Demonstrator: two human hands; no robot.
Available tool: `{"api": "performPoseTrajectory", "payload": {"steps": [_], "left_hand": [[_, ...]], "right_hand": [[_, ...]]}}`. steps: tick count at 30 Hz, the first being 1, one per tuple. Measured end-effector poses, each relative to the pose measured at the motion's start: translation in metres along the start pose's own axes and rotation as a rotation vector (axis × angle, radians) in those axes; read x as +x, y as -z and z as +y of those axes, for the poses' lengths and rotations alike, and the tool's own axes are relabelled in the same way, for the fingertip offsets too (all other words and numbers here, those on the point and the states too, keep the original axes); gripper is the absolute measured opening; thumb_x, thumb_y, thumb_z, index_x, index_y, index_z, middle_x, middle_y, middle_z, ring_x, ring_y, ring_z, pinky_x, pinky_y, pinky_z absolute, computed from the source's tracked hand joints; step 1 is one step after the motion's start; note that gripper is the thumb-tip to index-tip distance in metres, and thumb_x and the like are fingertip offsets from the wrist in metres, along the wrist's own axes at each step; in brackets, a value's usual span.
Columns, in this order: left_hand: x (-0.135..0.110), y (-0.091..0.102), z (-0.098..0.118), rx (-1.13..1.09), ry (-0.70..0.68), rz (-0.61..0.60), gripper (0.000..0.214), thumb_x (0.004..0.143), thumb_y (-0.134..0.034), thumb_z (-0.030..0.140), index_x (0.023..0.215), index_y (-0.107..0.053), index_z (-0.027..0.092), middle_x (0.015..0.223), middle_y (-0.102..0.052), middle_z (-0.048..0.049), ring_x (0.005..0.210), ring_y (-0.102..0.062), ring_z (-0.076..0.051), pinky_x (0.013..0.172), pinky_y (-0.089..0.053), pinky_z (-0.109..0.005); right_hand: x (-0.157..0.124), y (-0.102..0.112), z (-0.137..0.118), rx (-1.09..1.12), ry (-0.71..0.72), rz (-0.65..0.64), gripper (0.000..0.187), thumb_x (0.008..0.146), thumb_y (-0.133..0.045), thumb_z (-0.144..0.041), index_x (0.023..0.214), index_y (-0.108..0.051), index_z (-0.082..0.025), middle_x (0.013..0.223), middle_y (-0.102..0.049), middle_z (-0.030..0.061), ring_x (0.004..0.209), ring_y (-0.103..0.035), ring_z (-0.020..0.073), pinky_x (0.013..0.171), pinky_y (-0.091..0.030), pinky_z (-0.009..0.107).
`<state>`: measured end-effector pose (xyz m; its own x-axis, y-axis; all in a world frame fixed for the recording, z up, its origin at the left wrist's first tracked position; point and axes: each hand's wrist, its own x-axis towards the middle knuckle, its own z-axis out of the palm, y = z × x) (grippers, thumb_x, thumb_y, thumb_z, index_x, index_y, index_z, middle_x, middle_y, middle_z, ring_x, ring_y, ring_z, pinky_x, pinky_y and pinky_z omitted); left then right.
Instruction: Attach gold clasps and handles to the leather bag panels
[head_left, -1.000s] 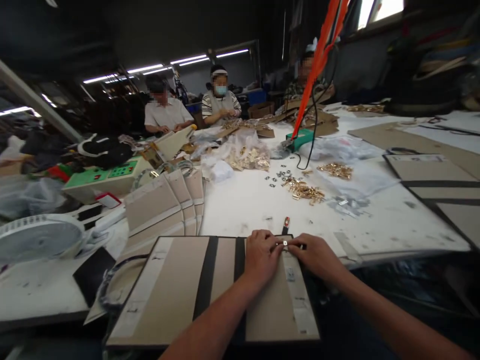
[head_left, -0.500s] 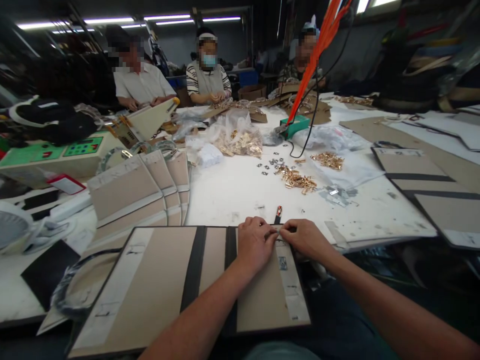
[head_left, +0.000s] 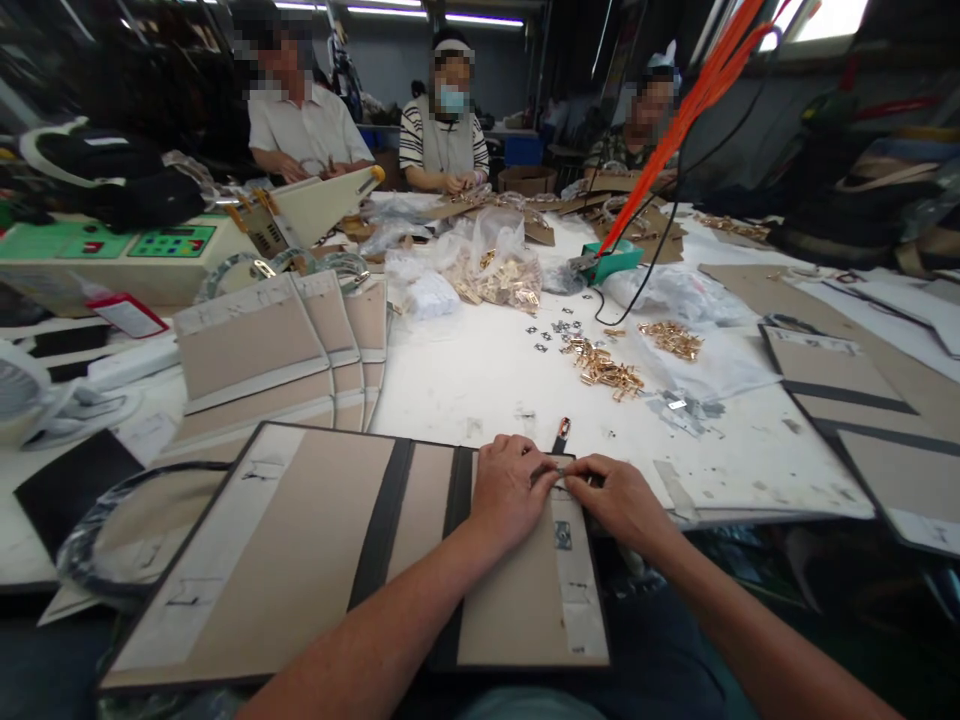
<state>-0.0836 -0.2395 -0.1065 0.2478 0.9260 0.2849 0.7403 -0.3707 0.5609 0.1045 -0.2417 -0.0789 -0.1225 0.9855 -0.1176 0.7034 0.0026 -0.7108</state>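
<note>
Close together, the left grip (head_left: 510,492) and right grip (head_left: 621,503) pinch a small metal piece (head_left: 561,471), its shape mostly hidden, at the far edge of a beige panel (head_left: 300,530) spread beneath and leftward of them. Just beyond the grips, a dark tab (head_left: 562,434) juts over the white desk (head_left: 457,380); farther out lie gold-coloured fittings (head_left: 606,370).

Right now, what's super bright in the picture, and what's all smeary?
In the head view, the lights and the window glare against a dark background; at the head view's left edge, the white fan looks smeary and stretched; nearer the head view's middle, the left hand and right hand look clearer.
</note>
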Motion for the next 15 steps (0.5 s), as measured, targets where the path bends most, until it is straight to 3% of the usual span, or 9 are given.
{"api": "performPoseTrajectory", "payload": {"steps": [6, 11, 15], "left_hand": [[0.002, 0.003, -0.004, -0.039, 0.0, -0.035, 0.006, 0.092, -0.075, 0.029, 0.098, -0.076, 0.029, 0.106, -0.066, -0.0021, 0.109, -0.055, -0.024, 0.093, -0.04, -0.04], [-0.004, 0.011, -0.001, -0.112, 0.061, -0.06, 0.008, 0.089, -0.076, 0.026, 0.096, -0.075, 0.029, 0.104, -0.067, -0.002, 0.105, -0.056, -0.025, 0.09, -0.042, -0.041], [-0.005, 0.003, -0.016, -0.132, 0.093, -0.079, 0.015, 0.082, -0.08, 0.024, 0.095, -0.075, 0.03, 0.109, -0.067, -0.0028, 0.108, -0.055, -0.026, 0.093, -0.041, -0.043]], "right_hand": [[-0.002, -0.006, 0.004, 0.021, 0.018, 0.044, 0.03, 0.086, -0.058, -0.04, 0.094, -0.081, -0.023, 0.1, -0.079, 0.0067, 0.095, -0.07, 0.0261, 0.089, -0.051, 0.035], [-0.004, -0.018, 0.009, 0.046, 0.056, 0.038, 0.033, 0.088, -0.054, -0.044, 0.09, -0.081, -0.025, 0.09, -0.077, 0.0066, 0.087, -0.07, 0.0259, 0.082, -0.051, 0.034], [0.008, -0.036, 0.027, 0.048, 0.116, 0.051, 0.032, 0.086, -0.054, -0.045, 0.084, -0.082, -0.028, 0.084, -0.075, 0.0047, 0.084, -0.07, 0.0237, 0.079, -0.052, 0.03]]}}
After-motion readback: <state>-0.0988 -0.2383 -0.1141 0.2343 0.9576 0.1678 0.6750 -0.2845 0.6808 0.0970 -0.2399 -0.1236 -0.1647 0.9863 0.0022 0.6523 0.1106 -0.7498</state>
